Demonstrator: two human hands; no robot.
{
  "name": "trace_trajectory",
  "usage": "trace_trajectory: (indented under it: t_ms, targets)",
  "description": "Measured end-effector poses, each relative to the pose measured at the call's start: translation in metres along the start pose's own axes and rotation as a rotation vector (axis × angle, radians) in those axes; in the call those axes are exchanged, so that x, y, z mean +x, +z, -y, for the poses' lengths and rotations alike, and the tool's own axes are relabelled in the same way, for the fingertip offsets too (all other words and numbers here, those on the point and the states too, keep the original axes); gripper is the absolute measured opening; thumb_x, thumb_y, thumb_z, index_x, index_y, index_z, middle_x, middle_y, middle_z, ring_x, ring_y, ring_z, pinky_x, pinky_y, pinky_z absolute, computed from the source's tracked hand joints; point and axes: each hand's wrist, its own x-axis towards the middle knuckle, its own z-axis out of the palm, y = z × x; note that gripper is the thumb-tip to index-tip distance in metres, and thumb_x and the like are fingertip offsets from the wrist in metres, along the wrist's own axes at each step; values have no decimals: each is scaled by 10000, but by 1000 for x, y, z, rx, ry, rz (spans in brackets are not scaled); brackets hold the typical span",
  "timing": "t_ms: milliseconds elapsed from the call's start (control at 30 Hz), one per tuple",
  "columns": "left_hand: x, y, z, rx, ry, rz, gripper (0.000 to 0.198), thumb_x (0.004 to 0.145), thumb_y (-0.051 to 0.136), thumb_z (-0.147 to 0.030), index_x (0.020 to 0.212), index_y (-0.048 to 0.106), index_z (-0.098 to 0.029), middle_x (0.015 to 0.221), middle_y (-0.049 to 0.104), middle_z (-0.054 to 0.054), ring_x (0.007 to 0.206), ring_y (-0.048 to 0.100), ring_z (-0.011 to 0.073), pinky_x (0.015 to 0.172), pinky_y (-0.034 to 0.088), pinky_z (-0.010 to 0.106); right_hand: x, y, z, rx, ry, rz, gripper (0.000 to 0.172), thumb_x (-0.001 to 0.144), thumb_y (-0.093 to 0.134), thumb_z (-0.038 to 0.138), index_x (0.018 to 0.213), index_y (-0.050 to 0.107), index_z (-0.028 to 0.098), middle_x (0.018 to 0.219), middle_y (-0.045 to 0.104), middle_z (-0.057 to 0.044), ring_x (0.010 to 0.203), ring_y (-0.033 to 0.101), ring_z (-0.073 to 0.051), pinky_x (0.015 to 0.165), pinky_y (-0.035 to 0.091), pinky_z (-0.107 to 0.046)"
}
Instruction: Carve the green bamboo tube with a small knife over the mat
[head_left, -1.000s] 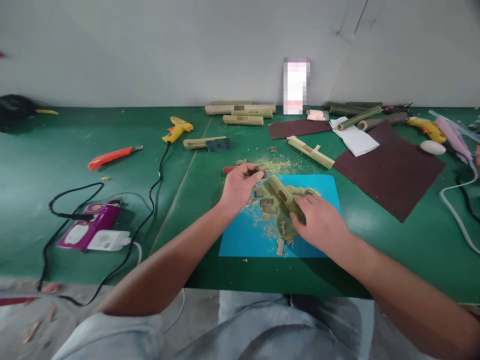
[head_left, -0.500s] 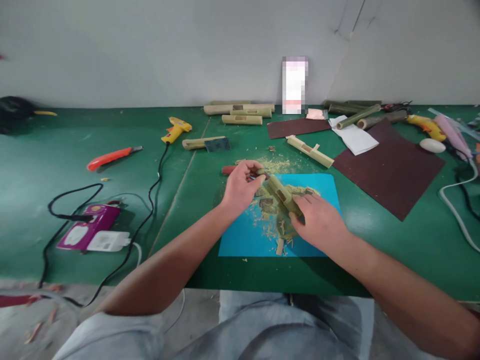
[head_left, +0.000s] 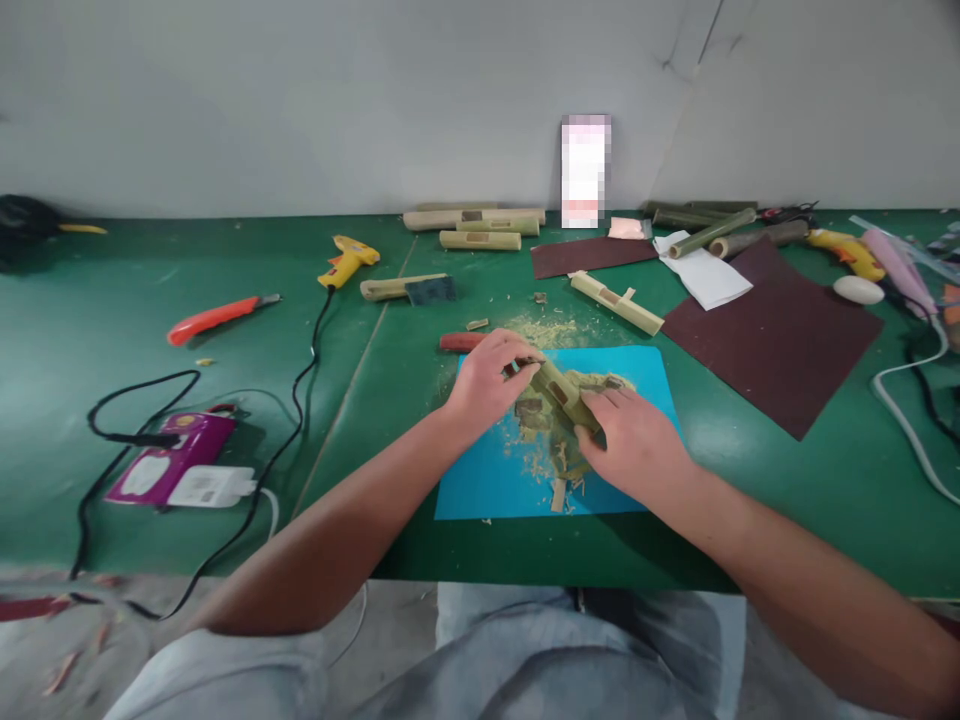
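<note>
Forearms come in from 7 and 5 o'clock and meet over the blue mat (head_left: 480, 480), where our left hand (head_left: 486, 382) curls its fingers and pinches at the far tip of the bamboo piece (head_left: 559, 390), while our right hand (head_left: 634, 445) closes round its near end. We hold the bamboo piece just above the mat's middle, its long axis running from 10 o'clock to 4 o'clock, a dark notch facing up. Under it the mat carries pale shavings (head_left: 536, 460) and small offcuts.
</note>
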Motion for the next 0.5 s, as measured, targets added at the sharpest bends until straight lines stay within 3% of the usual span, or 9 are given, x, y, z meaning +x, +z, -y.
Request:
trace_trajectory:
  t_ms: [200,500]
  targets:
    - [-6,-5,6,179,38,41,153,937,609,-258,992,740,-202,968,691,75,923,664,197,808,546,318,-1,1,-2,5,-13,-21,256,905,527,236,1097,654,124,1011,714,-151,977,640,-295,854,507,-433]
    - [-6,-4,7,146,-30,53,196,941,588,-267,1038,747,-207,1013,768,60,964,710,208,883,553,333,-1,1,-1,12,-10,-20,246,893,537,240,1083,658,142,1000,714,-142,969,639,-291,851,509,-437]
